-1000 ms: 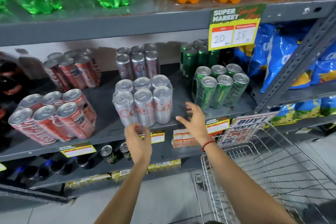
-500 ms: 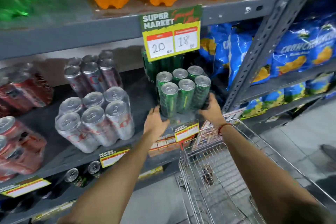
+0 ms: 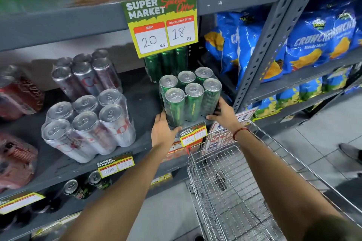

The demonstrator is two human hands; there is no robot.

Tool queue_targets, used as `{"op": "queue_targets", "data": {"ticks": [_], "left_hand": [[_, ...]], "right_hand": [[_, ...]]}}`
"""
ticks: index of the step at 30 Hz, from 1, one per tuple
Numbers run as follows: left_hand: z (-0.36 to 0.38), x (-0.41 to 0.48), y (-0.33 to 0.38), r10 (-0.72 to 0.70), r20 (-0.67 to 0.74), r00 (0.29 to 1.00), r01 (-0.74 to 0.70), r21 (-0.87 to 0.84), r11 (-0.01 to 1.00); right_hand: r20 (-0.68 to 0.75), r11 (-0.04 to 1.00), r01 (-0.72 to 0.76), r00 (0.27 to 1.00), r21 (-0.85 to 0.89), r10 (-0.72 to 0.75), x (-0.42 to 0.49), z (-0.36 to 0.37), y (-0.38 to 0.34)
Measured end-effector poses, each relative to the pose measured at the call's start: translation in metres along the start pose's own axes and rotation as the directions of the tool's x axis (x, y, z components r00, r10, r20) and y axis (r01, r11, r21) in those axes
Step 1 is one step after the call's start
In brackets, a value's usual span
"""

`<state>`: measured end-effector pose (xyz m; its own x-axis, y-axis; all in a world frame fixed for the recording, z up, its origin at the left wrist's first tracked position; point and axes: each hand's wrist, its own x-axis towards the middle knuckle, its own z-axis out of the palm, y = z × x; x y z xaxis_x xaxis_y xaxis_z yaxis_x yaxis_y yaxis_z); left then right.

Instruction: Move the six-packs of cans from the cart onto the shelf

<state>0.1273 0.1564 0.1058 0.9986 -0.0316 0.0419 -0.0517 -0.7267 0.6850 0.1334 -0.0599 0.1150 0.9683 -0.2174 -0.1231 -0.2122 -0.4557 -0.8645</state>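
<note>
On the shelf (image 3: 143,103), both hands (image 3: 163,133) (image 3: 225,112) clasp the green 6-pack (image 3: 191,96).

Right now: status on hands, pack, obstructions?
Left hand and right hand grip green six-pack at shelf edge. Second green pack behind. Cart looks empty.

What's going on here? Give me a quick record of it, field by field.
Setting: grey metal shelf in a shop
Held item: plastic-wrapped six-pack of green cans, at the shelf's front edge
Left hand: on the pack's lower left
Right hand: on its lower right
Neighbour: wrapped six-pack of silver cans, left, apart
Wire shopping cart: no packs visible inside
</note>
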Motion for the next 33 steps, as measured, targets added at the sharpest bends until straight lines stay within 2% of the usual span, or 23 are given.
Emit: {"op": "queue_targets", "data": {"ticks": [8, 24, 27, 29, 33], "left_hand": [[0.000, -0.002, 0.004, -0.017, -0.034, 0.999, 0.018, 0.042, 0.999], [0.000, -0.005, 0.000, 0.019, -0.027, 0.999, -0.018, 0.046, 0.999], [-0.007, -0.005, 0.003, 0.010, 0.014, 1.000, -0.010, 0.024, 1.000], [-0.013, -0.003, 0.002, 0.002, 0.079, 0.997, -0.003, 0.017, 1.000], [-0.038, -0.002, 0.004, 0.042, 0.149, 0.988, -0.037, -0.030, 0.999]], "right_hand": [[-0.059, 0.998, -0.013, 0.998, -0.066, 0.009, -0.001, 0.006, -0.001], [-0.069, 0.999, -0.031, 0.997, -0.023, 0.029, -0.007, 0.004, -0.007], [-0.100, 0.994, -0.062, 0.994, -0.092, 0.053, -0.010, 0.010, -0.010], [-0.171, 0.982, -0.076, 0.984, -0.174, 0.046, -0.013, 0.018, -0.011], [-0.242, 0.934, -0.157, 0.967, -0.321, 0.079, -0.028, 0.028, -0.026]]}}
